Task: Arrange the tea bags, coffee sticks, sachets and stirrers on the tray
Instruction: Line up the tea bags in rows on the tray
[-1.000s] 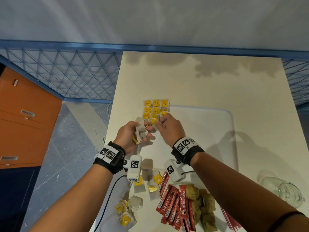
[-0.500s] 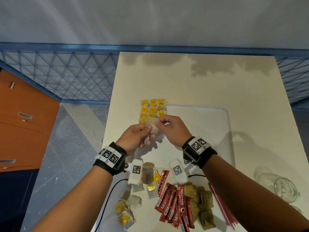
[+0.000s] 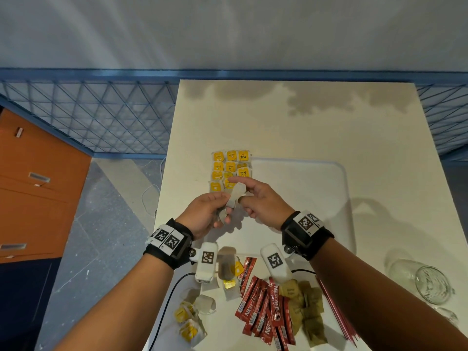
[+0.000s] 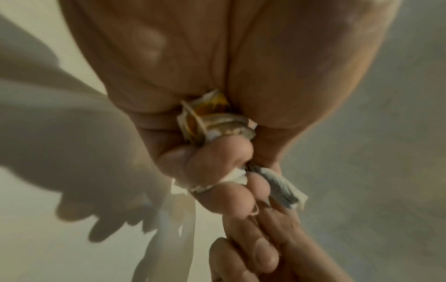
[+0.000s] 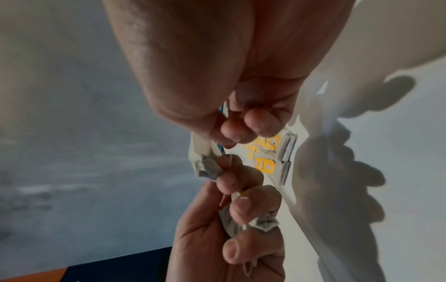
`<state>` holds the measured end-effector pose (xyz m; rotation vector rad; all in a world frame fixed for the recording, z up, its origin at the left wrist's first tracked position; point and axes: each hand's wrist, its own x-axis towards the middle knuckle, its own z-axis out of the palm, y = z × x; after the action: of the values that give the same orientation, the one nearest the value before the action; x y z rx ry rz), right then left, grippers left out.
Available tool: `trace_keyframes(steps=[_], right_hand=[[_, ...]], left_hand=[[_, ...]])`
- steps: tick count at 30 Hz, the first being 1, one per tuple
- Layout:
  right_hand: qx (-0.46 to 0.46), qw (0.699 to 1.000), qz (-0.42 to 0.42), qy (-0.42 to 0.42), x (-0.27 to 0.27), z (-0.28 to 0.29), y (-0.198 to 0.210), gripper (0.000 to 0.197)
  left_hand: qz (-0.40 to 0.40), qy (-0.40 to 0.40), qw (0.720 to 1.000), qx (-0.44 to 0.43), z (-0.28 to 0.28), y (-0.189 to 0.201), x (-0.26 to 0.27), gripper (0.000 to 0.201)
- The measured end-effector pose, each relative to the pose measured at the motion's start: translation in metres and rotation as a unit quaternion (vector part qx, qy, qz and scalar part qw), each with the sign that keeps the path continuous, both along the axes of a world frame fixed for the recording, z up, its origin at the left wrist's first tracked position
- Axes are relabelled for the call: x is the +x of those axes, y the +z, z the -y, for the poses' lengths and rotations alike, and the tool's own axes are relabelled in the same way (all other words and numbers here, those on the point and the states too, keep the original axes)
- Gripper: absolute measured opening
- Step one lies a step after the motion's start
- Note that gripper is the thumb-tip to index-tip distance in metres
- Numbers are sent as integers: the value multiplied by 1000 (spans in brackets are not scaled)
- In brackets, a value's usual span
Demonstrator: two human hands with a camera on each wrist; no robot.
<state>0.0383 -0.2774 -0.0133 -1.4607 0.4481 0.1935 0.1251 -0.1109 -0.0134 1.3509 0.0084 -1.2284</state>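
My left hand [image 3: 220, 214] grips a small bunch of pale tea bags [image 4: 212, 118] above the white tray's [image 3: 316, 198] near left part. My right hand [image 3: 243, 195] meets it from the right and pinches one tea bag [image 3: 236, 196] at the top of that bunch, with its index finger stretched out. The same pinched tea bag [image 5: 206, 167] shows in the right wrist view, above the left hand's fingers [image 5: 241, 206]. Rows of yellow-tagged tea bags [image 3: 230, 168] lie in the tray's far left corner, just beyond both hands.
Near me, off the tray, lie loose tea bags [image 3: 190, 323], red coffee sticks [image 3: 263, 307], brown sachets [image 3: 309, 312] and thin red stirrers [image 3: 336, 315]. A glass jar [image 3: 430, 285] lies on its side at the right. The table's left edge [image 3: 164, 188] runs close to my left hand.
My right hand has drawn back from the rows of tea bags to my left hand and now pinches a bag from its bunch. Both hands sit slightly nearer me.
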Motion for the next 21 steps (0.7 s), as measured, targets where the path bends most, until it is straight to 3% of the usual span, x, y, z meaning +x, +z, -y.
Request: trace_keyframes(steps=[7,11,15,18,21], right_hand=[[3,1000,16,9,-5,1,-7,8],[-26,999,10,-36,1,12,-6,14],[-182,982,-2,-45,14,32,-15,9],[-322,945,-23,44,21,40,-27,9],[-378,920,-44,93,25,36,-33,15]], left_hand=[[-15,-7,1000,2,1,-3,-1,16],[-23,37,999,25,1,-2,1,19],[-87,108,990,9,-2,-1,4,50],[-114,143,983,-1,-4,-2,4,48],[-128,168,977,-3,-5,-3,3,44]])
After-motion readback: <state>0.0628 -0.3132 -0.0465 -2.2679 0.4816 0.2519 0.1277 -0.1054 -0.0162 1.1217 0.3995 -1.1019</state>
